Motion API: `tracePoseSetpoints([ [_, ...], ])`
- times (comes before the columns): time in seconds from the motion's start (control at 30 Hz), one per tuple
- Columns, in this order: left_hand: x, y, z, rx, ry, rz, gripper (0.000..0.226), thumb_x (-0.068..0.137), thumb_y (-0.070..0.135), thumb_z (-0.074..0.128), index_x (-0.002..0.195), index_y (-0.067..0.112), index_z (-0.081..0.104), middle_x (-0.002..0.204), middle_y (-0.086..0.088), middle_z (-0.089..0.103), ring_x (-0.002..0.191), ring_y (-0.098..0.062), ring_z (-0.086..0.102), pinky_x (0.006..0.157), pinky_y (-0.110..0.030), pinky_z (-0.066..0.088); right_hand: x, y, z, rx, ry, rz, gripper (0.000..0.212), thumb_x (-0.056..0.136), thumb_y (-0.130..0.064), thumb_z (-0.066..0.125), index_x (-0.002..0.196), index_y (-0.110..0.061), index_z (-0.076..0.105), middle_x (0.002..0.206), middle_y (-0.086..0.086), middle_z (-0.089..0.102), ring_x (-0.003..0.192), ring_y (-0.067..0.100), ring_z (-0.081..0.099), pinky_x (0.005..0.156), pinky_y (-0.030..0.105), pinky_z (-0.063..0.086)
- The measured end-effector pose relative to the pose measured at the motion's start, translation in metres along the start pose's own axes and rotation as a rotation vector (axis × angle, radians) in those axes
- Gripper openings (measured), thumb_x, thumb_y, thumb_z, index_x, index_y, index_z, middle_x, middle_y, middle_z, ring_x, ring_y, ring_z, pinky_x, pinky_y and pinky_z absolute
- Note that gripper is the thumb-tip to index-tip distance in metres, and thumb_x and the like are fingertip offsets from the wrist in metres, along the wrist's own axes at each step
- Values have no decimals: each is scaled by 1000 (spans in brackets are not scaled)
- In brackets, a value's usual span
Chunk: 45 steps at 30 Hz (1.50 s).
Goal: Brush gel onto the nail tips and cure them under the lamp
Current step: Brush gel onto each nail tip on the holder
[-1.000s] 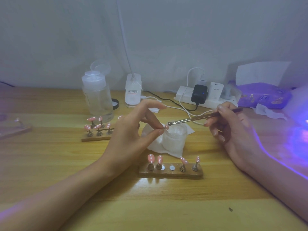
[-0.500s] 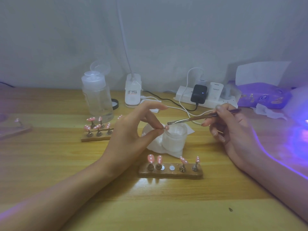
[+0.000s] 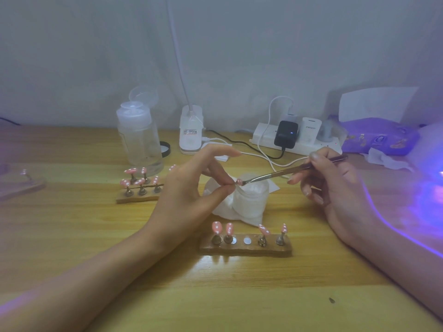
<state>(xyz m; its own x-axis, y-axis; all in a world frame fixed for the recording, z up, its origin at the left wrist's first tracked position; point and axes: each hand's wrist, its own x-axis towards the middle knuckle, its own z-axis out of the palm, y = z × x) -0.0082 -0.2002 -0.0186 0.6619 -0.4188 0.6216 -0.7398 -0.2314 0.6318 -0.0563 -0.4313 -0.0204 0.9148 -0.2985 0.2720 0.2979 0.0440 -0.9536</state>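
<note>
Here we see the left hand (image 3: pixel 182 195) pinching one pink nail tip (image 3: pixel 239 181) between the thumb and a curled finger, with the index finger raised above it. The right hand (image 3: pixel 335 185) grips a thin gel brush (image 3: pixel 287 172) in closed fingertips. Its bristles touch the held tip, just above an open frosted jar (image 3: pixel 250 200) sitting on white tissue (image 3: pixel 225 212). On the near wooden stand (image 3: pixel 244 250) we count four dotted pink tips on pegs, with a bare disc in the gap between them. The far stand (image 3: pixel 136 200) shows at least five; the left hand hides its right end.
</note>
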Motion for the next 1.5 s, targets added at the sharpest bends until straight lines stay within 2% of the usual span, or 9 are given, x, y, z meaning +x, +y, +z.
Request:
tracePoseSetpoints([
  [0.17, 0, 0, 1, -17, -8, -5, 45, 82, -4, 76, 120, 15, 62, 78, 6, 71, 83, -1, 64, 74, -3, 36, 0, -1, 0, 29, -37, -34, 28, 98, -30, 50, 71, -28, 58, 71, 9, 72, 46, 11, 49, 39, 15, 31],
  [0.3, 0, -1, 1, -15, -14, -8, 45, 82, -2, 76, 120, 18, 62, 79, 6, 71, 85, -4, 66, 74, -4, 36, -1, 0, 0, -25, 17, 2, 30, 102, -23, 48, 73, -24, 56, 70, 10, 72, 44, 9, 45, 39, 14, 27],
  [0.43, 0, -2, 1, -35, -7, -13, 44, 83, -3, 75, 119, 18, 62, 78, 8, 71, 84, -3, 66, 72, -3, 36, -1, -2, -1, 17, 8, -38, 28, 99, -30, 51, 72, -27, 54, 72, 9, 73, 44, 10, 43, 42, 21, 23],
  [0.67, 0, -3, 1, -41, -7, -11, 43, 83, -2, 75, 119, 19, 63, 76, 7, 69, 80, 0, 63, 70, -4, 36, -1, -1, 0, -28, 34, -2, 31, 103, -21, 47, 73, -24, 54, 69, 9, 72, 42, 9, 42, 40, 13, 28],
  [0.83, 0, -4, 2, -44, -5, -12, 43, 83, -2, 75, 118, 20, 63, 76, 9, 69, 82, -2, 64, 69, -4, 36, -2, -3, 1, 1, -28, -44, 30, 98, -30, 50, 69, -30, 58, 73, 9, 73, 44, 10, 44, 40, 17, 26],
  [0.97, 0, -4, 2, -46, -5, -11, 43, 83, -1, 75, 118, 20, 63, 76, 9, 69, 80, -1, 63, 68, -5, 37, -2, -1, 0, -43, 29, -1, 32, 102, -21, 47, 72, -25, 56, 68, 9, 72, 43, 9, 42, 39, 13, 29],
  [1.13, 0, -5, 2, -50, -3, -11, 42, 83, -1, 75, 118, 20, 63, 76, 11, 69, 81, 0, 64, 67, -5, 36, -1, -2, 0, 18, 2, -64, 27, 95, -32, 51, 69, -29, 56, 71, 8, 73, 43, 11, 43, 40, 21, 23],
  [1.23, 0, -5, 2, -49, -4, -11, 42, 83, -2, 75, 118, 20, 64, 75, 9, 68, 80, 0, 63, 67, -5, 36, -1, -1, 1, -9, -24, -44, 25, 93, -34, 51, 70, -30, 59, 74, 10, 74, 44, 12, 44, 40, 18, 25],
  [1.5, 0, -4, 1, -60, -8, -44, 42, 84, 1, 75, 118, 23, 63, 77, 10, 69, 84, -4, 64, 64, -7, 35, 0, 1, -1, -51, 2, -39, 33, 103, -19, 46, 72, -25, 56, 70, 10, 72, 43, 10, 42, 39, 14, 29],
])
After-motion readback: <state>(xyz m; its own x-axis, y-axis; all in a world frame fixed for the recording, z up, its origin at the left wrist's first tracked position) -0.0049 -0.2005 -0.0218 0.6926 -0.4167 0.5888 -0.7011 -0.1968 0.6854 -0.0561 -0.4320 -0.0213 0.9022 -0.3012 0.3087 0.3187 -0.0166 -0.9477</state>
